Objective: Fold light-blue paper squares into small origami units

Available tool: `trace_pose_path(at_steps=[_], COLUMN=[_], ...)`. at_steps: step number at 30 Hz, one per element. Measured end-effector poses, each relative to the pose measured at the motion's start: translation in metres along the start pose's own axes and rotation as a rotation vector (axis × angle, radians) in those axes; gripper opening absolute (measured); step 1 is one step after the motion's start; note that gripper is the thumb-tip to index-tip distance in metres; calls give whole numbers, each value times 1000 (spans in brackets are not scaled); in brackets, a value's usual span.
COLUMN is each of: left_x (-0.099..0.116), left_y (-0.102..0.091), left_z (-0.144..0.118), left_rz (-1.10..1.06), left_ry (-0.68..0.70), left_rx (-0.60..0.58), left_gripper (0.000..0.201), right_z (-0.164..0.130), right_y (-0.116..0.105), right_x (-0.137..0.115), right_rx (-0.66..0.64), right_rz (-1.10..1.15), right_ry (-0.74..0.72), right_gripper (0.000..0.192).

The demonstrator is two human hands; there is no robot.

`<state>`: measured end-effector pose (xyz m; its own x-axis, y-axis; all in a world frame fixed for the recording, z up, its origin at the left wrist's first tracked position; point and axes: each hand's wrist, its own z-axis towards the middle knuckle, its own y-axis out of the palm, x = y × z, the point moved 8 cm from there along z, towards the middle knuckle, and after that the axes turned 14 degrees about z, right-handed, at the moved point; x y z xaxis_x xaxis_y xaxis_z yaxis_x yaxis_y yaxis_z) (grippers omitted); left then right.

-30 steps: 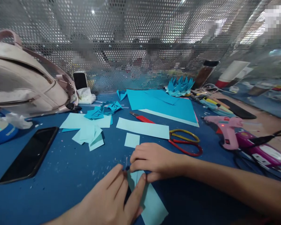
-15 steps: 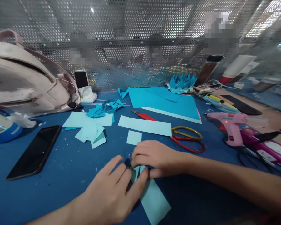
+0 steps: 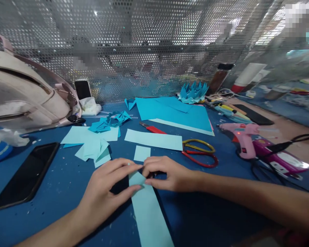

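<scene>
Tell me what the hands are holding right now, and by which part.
Both the left hand and the right hand pinch the far end of the light blue paper strip, whose rest lies flat on the blue table.

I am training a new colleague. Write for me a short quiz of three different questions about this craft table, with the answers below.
1. True or false: both hands touch the far end of the light blue paper strip.
2. Which tool lies just beyond the right hand? A) scissors B) stapler C) ruler
3. Fill in: the black phone lies on the person's ____ side of the table.

Key
1. True. The left hand and the right hand pinch the strip's far end from both sides.
2. A. The scissors with red and yellow handles lie there.
3. Left.
</scene>
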<state>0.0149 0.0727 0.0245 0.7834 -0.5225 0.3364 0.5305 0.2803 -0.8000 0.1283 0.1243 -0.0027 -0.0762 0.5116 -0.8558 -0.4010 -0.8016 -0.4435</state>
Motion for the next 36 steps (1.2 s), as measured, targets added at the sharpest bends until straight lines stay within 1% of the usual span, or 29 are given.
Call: trace_pose_path(at_steps=[3,5,7,9,11,13,15,16,18,19,20,23,26,28,31,36], left_x=[-4,-5,-4,-2,0,0,1,2,1,1,1,7,10,8,4,4], left_y=[16,21,23,23,22,23,25,26,26,25,24,17,12,12,15,13], left_z=[-4,-6,-7,-7,-6,-6,-6,-7,-7,-7,-7,-7,-8,-8,-8,-8], left_rz=[33,80,123,145,135,108,96,100,115,116,114,126,154,142,127,90], left_ry=[8,17,42,69,79,81,90,93,92,94,103,196,274,265,234,219], left_rx=[-117,-156,-170,-176,-182,-204,-230,-237,-225,-211,-188,-98,-13,-22,-75,-66], left_gripper=[42,48,52,49,40,36,38,44,62,67,66,47,39,40,44,41], right_z=[0,-1,-1,-1,0,0,0,-1,0,0,0,-1,-1,-2,-2,-2], right_y=[-4,-7,-10,-10,-10,-9,-8,-8,-8,-7,-8,-9,-10,-10,-11,-11], right_x=[2,5,8,9,8,8,9,9,9,9,9,10,12,13,14,14], right_rx=[43,75,104,108,94,84,84,85,86,86,91,108,113,116,128,125], right_rz=[75,116,152,175,187,183,163,152,137,132,130,155,196,225,268,253], right_ry=[35,70,101,110,110,112,118,120,115,111,107,119,149,156,157,128], right_gripper=[13,15,16,17,16,14,13,13,13,14,14,12,12,13,14,19])
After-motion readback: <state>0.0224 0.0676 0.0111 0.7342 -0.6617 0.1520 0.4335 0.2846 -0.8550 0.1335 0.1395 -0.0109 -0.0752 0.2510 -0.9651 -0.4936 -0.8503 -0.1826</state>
